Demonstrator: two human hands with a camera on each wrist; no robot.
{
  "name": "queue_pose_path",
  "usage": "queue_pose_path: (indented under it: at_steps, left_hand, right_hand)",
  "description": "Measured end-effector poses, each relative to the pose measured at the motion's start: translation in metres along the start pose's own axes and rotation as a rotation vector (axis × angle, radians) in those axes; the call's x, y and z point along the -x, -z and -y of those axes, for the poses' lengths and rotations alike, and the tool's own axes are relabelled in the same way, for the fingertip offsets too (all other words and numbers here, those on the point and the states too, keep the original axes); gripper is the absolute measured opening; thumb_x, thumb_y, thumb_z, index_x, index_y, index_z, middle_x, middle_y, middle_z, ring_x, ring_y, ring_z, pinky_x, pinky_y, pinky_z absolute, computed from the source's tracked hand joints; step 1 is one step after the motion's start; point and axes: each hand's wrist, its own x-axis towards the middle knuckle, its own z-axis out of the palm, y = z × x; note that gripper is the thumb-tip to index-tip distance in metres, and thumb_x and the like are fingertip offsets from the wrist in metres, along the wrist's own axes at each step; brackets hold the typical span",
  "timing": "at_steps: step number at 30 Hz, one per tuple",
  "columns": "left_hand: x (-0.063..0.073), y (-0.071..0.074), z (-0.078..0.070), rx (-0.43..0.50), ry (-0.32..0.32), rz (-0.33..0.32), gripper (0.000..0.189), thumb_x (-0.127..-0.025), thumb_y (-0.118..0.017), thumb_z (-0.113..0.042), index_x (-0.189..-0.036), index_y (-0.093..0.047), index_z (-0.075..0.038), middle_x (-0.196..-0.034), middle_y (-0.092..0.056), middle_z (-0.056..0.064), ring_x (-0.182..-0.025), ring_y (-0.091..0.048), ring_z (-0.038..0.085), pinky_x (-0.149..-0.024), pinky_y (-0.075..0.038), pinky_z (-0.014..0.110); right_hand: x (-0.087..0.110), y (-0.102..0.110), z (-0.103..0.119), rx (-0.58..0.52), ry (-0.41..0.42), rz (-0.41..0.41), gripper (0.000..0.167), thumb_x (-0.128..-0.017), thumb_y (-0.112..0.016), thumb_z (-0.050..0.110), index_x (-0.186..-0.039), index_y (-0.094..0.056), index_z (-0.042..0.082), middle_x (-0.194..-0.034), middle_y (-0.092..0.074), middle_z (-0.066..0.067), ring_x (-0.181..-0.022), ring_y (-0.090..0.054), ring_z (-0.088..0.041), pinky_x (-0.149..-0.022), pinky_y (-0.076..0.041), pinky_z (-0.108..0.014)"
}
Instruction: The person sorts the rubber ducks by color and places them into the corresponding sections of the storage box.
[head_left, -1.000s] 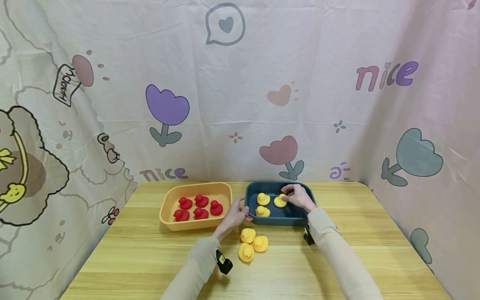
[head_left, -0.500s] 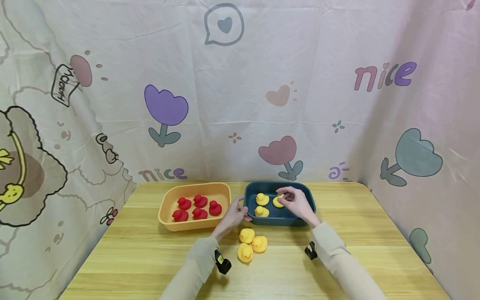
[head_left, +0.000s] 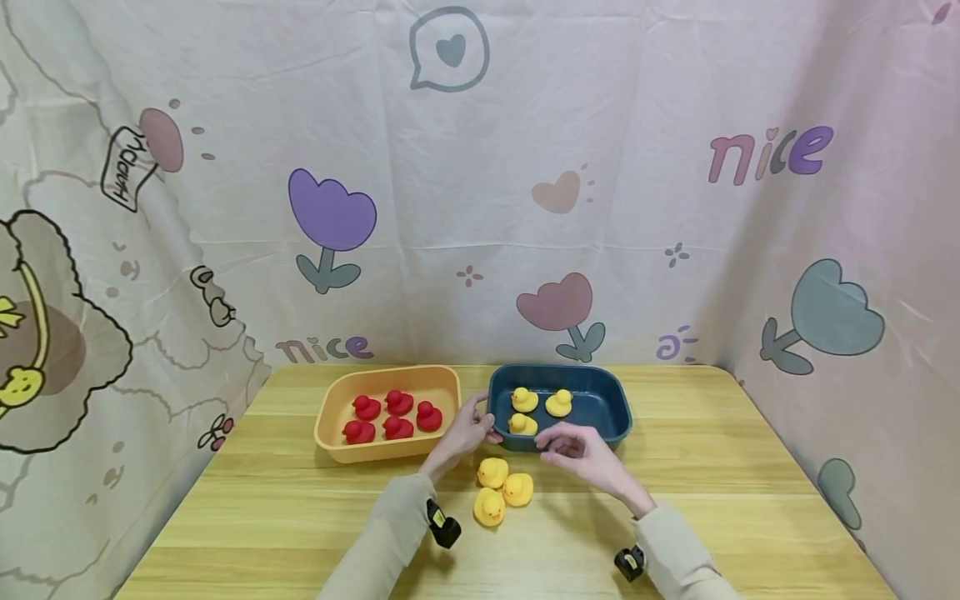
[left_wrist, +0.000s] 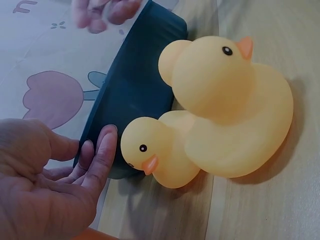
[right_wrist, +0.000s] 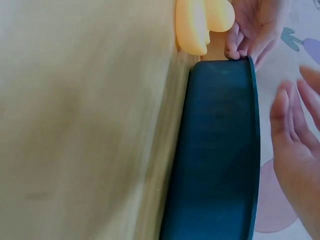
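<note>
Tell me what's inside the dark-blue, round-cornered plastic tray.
Three yellow toy ducks sit in the tray: two at its left end, one nearer the middle. The right hand covers part of its near edge; anything beneath the ducks is hidden.

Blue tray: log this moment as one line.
left grip: holds blue tray | right grip: holds nothing, beside tray | yellow ducks: three in tray, three on table

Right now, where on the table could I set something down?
Bare table lies right of the blue tray and in front of the orange tray, left of the left sleeve; the blue tray's right end is bare too. Crowded: between the trays (left hand) and at the blue tray's front (three loose ducks, right hand).
</note>
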Motion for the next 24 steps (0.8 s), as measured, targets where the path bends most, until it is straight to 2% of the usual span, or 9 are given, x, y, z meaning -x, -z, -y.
queue_pose_path:
  at_steps: [2,6,9,13,19,24]
  left_hand:
    - [-0.001,0.001,0.0,0.005,-0.004,0.002,0.053,-0.102,-0.045,0.001,-0.152,-0.028,0.01,-0.09,-0.064,0.025,-0.079,-0.074,0.038,-0.08,-0.064,0.046]
    - [-0.002,0.002,0.001,0.016,-0.013,0.001,0.052,-0.102,-0.045,0.002,-0.151,-0.03,0.01,-0.092,-0.066,0.029,-0.078,-0.073,0.038,-0.079,-0.064,0.048]
    - [-0.001,0.002,0.0,0.013,-0.017,-0.002,0.052,-0.102,-0.045,0.001,-0.151,-0.03,0.01,-0.09,-0.066,0.028,-0.078,-0.073,0.038,-0.078,-0.064,0.048]
    - [-0.001,0.002,0.0,0.008,-0.019,-0.002,0.052,-0.102,-0.045,0.001,-0.151,-0.029,0.011,-0.089,-0.064,0.028,-0.079,-0.073,0.041,-0.079,-0.064,0.049]
    - [0.0,0.001,0.0,0.03,-0.017,0.009,0.052,-0.102,-0.045,0.002,-0.151,-0.03,0.009,-0.087,-0.064,0.026,-0.08,-0.072,0.043,-0.081,-0.063,0.051]
    - [-0.001,0.001,0.002,0.042,-0.023,0.008,0.052,-0.101,-0.044,0.003,-0.151,-0.029,0.01,-0.083,-0.063,0.023,-0.08,-0.072,0.042,-0.081,-0.063,0.052]
  right_hand:
    - [0.002,-0.002,-0.002,-0.009,-0.003,0.053,0.022,-0.092,-0.066,-0.003,-0.114,-0.067,-0.006,-0.109,-0.065,-0.035,-0.09,-0.064,0.0,-0.079,-0.058,-0.019]
    - [0.004,-0.005,-0.012,-0.021,-0.021,0.135,0.022,-0.093,-0.065,-0.001,-0.115,-0.067,-0.007,-0.112,-0.065,-0.035,-0.09,-0.065,-0.001,-0.078,-0.058,-0.02]
    - [0.003,-0.007,-0.017,-0.029,-0.058,0.177,0.029,-0.094,-0.067,0.005,-0.118,-0.064,-0.011,-0.112,-0.065,-0.034,-0.088,-0.065,-0.003,-0.075,-0.057,-0.019]
    - [0.001,-0.01,-0.02,-0.022,-0.098,0.227,0.032,-0.093,-0.069,0.008,-0.12,-0.065,-0.009,-0.113,-0.067,-0.03,-0.086,-0.064,-0.003,-0.074,-0.055,-0.017]
    - [-0.002,-0.014,-0.025,-0.009,-0.091,0.272,0.032,-0.093,-0.07,0.01,-0.121,-0.067,-0.005,-0.119,-0.068,-0.025,-0.086,-0.062,-0.003,-0.077,-0.054,-0.016]
    - [-0.005,-0.015,-0.027,0.007,-0.106,0.288,0.032,-0.094,-0.07,0.013,-0.122,-0.068,-0.001,-0.121,-0.069,-0.022,-0.082,-0.061,-0.002,-0.074,-0.053,-0.015]
